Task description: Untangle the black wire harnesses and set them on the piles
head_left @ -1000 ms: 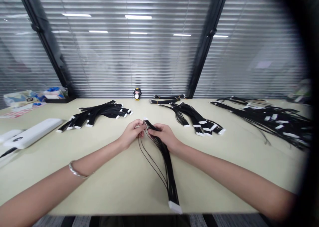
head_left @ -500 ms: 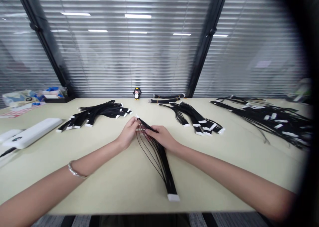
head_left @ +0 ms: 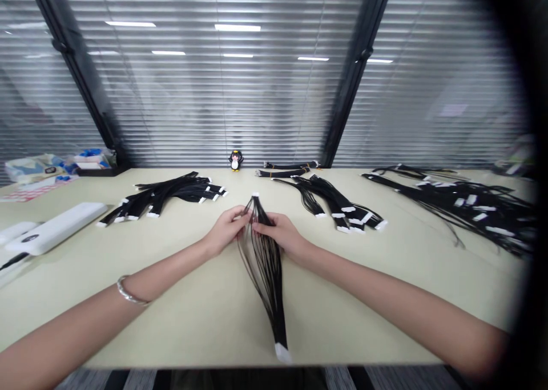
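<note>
A bundle of thin black wires (head_left: 272, 281) with a white connector at each end runs from the middle of the table towards its front edge. Its wires are fanned apart near the far end. My left hand (head_left: 230, 227) pinches some of the wires on the left side, just below the far connector. My right hand (head_left: 283, 234) is closed on the rest of the bundle from the right, thumb on top. The near connector (head_left: 282, 353) lies close to the table's front edge.
Black cable piles lie at the left (head_left: 165, 196), right of centre (head_left: 338, 201) and far right (head_left: 462, 201). Two tied bundles (head_left: 286, 169) and a penguin figure (head_left: 235, 160) stand at the back. A white device (head_left: 60, 227) is on the left.
The far connector has moved right and now sticks out beyond both hands. The near connector has shifted left and closer. My left hand has moved slightly right, and the wires are spread wider.
</note>
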A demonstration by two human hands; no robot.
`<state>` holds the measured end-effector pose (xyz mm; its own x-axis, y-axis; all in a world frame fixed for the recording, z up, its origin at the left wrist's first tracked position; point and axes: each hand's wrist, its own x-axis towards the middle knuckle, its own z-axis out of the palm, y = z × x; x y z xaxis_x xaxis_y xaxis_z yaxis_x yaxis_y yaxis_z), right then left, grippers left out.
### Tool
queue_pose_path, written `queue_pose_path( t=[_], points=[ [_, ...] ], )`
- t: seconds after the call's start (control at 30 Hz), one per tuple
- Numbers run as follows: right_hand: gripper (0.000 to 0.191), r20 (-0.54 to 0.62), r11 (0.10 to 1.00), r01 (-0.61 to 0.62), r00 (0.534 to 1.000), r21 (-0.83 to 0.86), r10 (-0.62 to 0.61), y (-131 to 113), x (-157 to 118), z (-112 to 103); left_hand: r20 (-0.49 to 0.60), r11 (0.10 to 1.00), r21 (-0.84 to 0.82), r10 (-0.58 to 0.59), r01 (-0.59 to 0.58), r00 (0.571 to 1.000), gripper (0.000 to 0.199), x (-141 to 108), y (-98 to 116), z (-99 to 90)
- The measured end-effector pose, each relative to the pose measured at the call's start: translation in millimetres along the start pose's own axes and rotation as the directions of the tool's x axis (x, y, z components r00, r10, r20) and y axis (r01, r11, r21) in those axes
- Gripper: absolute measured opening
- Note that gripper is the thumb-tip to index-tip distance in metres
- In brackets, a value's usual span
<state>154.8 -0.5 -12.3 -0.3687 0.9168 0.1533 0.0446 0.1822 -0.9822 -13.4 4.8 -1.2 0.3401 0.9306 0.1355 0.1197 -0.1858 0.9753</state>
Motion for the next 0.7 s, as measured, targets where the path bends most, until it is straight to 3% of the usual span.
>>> queue_pose_path(
  t=[0.13, 0.37, 0.6, 0.7],
  points=[
    [0.032, -0.037, 0.988, 0.019, 0.999, 0.151, -0.014, -1.6, -0.5, -1.1, 0.063, 0.994, -0.078, -0.074, 0.079, 0.995, 0.035, -1.4, 2.1, -0.6],
    [0.031, -0.03, 0.994, -0.003, 1.0, 0.111, 0.007, -2.0, -1.3, 0.3, 0.02, 0.995, -0.087, -0.053, 0.054, 0.998, 0.029, 1.9, -5.1, -3.3],
    [0.034, -0.043, 0.992, 0.01, 0.999, 0.123, -0.005, -5.2, -3.2, 1.4, -0.063, 0.934, -0.356, -0.067, 0.04, 0.996, 0.021, 3.4, -4.0, -1.4],
    [0.032, -0.05, 0.994, 0.024, 0.999, 0.105, -0.019, -4.8, -2.9, 1.6, -0.031, 0.914, -0.396, -0.106, 0.086, 0.994, 0.024, 2.6, -0.7, -2.6]
  ],
)
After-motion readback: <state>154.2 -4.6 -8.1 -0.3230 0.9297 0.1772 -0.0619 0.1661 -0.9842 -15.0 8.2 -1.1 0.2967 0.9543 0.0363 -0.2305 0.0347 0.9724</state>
